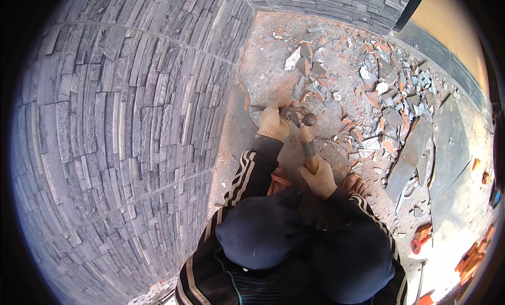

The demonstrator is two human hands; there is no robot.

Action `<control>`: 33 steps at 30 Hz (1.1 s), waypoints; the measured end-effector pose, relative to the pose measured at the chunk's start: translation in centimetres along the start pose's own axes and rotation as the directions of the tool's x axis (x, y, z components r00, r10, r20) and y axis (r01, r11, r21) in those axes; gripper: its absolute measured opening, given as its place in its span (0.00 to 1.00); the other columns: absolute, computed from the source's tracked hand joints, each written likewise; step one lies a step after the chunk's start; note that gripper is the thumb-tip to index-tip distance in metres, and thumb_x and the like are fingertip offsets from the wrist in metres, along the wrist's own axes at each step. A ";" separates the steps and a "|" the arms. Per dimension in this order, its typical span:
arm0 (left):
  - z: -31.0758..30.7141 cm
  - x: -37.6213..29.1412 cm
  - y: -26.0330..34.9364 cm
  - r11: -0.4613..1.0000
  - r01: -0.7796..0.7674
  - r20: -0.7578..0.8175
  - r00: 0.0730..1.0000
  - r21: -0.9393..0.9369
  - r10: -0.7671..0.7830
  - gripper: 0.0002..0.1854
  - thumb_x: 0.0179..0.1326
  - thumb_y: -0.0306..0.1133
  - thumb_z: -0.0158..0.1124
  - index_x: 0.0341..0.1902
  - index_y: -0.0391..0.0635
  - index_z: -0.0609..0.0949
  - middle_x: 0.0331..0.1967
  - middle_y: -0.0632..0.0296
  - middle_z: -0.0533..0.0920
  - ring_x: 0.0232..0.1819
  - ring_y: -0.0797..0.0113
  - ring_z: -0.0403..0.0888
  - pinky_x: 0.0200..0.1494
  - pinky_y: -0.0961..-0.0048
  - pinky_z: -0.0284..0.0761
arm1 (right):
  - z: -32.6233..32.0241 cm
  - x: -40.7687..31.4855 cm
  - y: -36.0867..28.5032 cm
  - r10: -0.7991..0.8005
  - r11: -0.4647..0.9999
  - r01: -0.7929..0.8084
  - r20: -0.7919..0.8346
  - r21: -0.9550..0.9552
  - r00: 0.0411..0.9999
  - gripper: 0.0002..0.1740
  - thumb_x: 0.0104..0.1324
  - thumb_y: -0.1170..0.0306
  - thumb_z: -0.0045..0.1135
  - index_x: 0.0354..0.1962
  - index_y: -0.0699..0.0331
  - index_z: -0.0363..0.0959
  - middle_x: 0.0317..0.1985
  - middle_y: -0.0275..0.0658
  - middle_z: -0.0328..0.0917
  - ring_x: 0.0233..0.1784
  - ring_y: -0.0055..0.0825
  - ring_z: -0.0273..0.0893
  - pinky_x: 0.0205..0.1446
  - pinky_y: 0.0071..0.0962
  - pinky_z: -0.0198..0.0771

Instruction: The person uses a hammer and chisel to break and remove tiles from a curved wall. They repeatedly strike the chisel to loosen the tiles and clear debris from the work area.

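My left hand (pixel 273 124), in a pale knit glove, is closed around a thin metal chisel (pixel 258 107) that points left toward the wall's foot. My right hand (pixel 320 176), also gloved, grips the wooden handle of a hammer (pixel 310 153), which has dark wrapping partway up. The hammer's dark metal head (pixel 294 114), with one rounded end, is right beside my left hand; whether it touches the chisel cannot be made out. A grey floor tile strip (pixel 238 119) with a broken edge lies along the wall, close to the chisel's tip.
Stone-clad wall (pixel 130 119) rises close on the left. Broken tile shards (pixel 388 99) cover the floor ahead and right. Larger grey slabs (pixel 412 155) lie at right, near a pale-handled tool (pixel 407 194), a red round object (pixel 416 245) and brick pieces (pixel 473 259). My bare foot (pixel 355 185) is near the debris.
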State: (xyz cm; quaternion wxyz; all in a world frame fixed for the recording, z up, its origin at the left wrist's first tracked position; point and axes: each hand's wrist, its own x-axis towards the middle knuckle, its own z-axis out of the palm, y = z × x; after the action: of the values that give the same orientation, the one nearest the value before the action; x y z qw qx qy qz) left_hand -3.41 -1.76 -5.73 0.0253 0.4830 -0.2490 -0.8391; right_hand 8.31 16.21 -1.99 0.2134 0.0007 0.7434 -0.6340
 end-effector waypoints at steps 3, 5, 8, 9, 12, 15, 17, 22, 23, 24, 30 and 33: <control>-0.3 0.3 -0.5 0.997 -0.023 -0.006 1.000 -0.073 0.023 0.08 0.68 0.26 0.44 0.43 0.33 0.70 0.42 0.48 0.75 0.45 0.49 0.78 0.51 0.60 0.79 | -1.5 -1.1 0.5 0.219 0.941 -0.247 0.138 0.232 0.966 0.10 0.58 0.73 0.61 0.37 0.66 0.71 0.21 0.33 0.73 0.20 0.17 0.71 0.24 0.23 0.66; -0.3 0.1 -0.4 0.997 -0.062 0.049 0.997 0.054 0.060 0.07 0.67 0.26 0.44 0.39 0.34 0.69 0.41 0.48 0.72 0.44 0.48 0.77 0.53 0.49 0.77 | -3.3 -0.8 -1.2 0.197 0.903 -0.223 0.108 0.368 0.975 0.10 0.58 0.73 0.62 0.37 0.66 0.71 0.21 0.32 0.72 0.19 0.16 0.70 0.23 0.21 0.65; -0.1 -0.6 0.1 0.993 -0.109 0.018 0.994 -0.043 0.110 0.08 0.67 0.27 0.44 0.35 0.35 0.68 0.38 0.49 0.70 0.41 0.45 0.77 0.53 0.37 0.73 | -6.0 -0.3 -5.5 0.067 0.863 0.010 -0.134 0.505 0.989 0.11 0.60 0.73 0.61 0.39 0.67 0.70 0.23 0.32 0.73 0.22 0.17 0.71 0.26 0.20 0.68; 0.1 -0.8 0.2 0.993 -0.108 0.027 0.994 -0.039 0.109 0.09 0.68 0.28 0.44 0.35 0.35 0.68 0.38 0.48 0.69 0.41 0.45 0.77 0.53 0.37 0.73 | -6.8 -0.2 -7.1 0.010 0.816 0.138 -0.252 0.561 0.968 0.11 0.62 0.73 0.60 0.39 0.68 0.69 0.24 0.34 0.73 0.23 0.19 0.72 0.27 0.22 0.69; 0.5 -1.2 0.6 0.994 -0.080 0.011 0.997 -0.080 0.081 0.10 0.69 0.29 0.43 0.34 0.35 0.68 0.39 0.49 0.69 0.40 0.46 0.77 0.54 0.38 0.73 | -8.8 1.1 -10.4 -0.362 0.523 0.566 -0.435 0.637 0.824 0.13 0.65 0.73 0.57 0.43 0.63 0.61 0.24 0.41 0.70 0.24 0.30 0.71 0.28 0.33 0.72; 0.4 -1.6 0.8 0.989 -0.061 0.010 0.998 -0.132 0.062 0.07 0.69 0.27 0.45 0.36 0.35 0.67 0.39 0.50 0.69 0.43 0.47 0.76 0.56 0.38 0.73 | -8.8 2.1 -10.0 -0.331 0.311 0.657 -0.570 0.687 0.752 0.12 0.66 0.76 0.54 0.40 0.59 0.58 0.23 0.40 0.68 0.22 0.28 0.67 0.27 0.36 0.71; 0.4 -1.6 0.9 0.993 -0.074 0.043 0.996 -0.096 0.078 0.06 0.69 0.26 0.45 0.40 0.35 0.65 0.39 0.50 0.69 0.49 0.48 0.75 0.59 0.38 0.73 | -6.7 2.0 -7.7 -0.326 0.467 0.577 -0.477 0.670 0.816 0.08 0.66 0.75 0.53 0.38 0.59 0.62 0.24 0.39 0.69 0.23 0.30 0.69 0.28 0.34 0.70; 0.9 -1.1 0.8 0.992 -0.122 -0.010 0.993 -0.040 0.122 0.05 0.69 0.25 0.45 0.40 0.34 0.65 0.40 0.50 0.69 0.49 0.49 0.75 0.58 0.39 0.73 | -0.4 0.1 -0.3 0.048 0.991 -0.054 0.045 0.125 0.998 0.06 0.58 0.73 0.59 0.31 0.64 0.71 0.20 0.33 0.72 0.21 0.19 0.71 0.24 0.24 0.67; 0.9 -1.0 0.7 0.993 -0.110 -0.052 0.993 -0.039 0.108 0.05 0.69 0.25 0.45 0.40 0.34 0.65 0.41 0.50 0.69 0.49 0.49 0.75 0.58 0.40 0.74 | -0.2 -0.4 0.3 0.119 0.970 -0.128 0.055 0.204 0.991 0.07 0.57 0.73 0.60 0.32 0.65 0.71 0.20 0.32 0.72 0.20 0.18 0.70 0.23 0.23 0.66; 0.9 -0.9 0.7 0.990 -0.133 -0.008 0.991 -0.038 0.133 0.04 0.68 0.25 0.45 0.38 0.35 0.66 0.39 0.50 0.69 0.47 0.48 0.75 0.57 0.39 0.73 | -0.4 -0.4 0.6 0.255 0.936 -0.265 0.076 0.231 0.964 0.08 0.57 0.73 0.62 0.33 0.66 0.72 0.19 0.32 0.72 0.19 0.17 0.70 0.22 0.23 0.65; 0.3 -1.1 1.0 0.998 -0.069 0.032 0.997 0.003 0.069 0.04 0.66 0.25 0.46 0.36 0.36 0.68 0.38 0.51 0.69 0.44 0.47 0.77 0.56 0.36 0.71 | -6.6 0.3 -4.7 0.098 0.852 -0.018 -0.126 0.523 0.987 0.09 0.59 0.76 0.62 0.36 0.67 0.72 0.21 0.31 0.73 0.18 0.17 0.71 0.22 0.19 0.66; 0.3 -1.4 1.2 0.998 -0.054 0.068 0.996 0.015 0.053 0.06 0.67 0.26 0.45 0.37 0.35 0.67 0.38 0.50 0.69 0.45 0.46 0.77 0.57 0.36 0.71 | -10.4 0.9 -9.2 -0.268 0.798 0.470 -0.477 0.377 0.837 0.15 0.62 0.75 0.59 0.45 0.67 0.66 0.25 0.37 0.71 0.22 0.27 0.72 0.26 0.27 0.70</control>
State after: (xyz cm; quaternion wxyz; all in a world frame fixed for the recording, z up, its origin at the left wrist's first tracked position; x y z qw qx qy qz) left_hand -3.19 -2.28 -3.94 0.0352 0.4475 -0.2696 -0.8519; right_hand 1.73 23.95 7.50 -0.0808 0.0346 0.5749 -0.8135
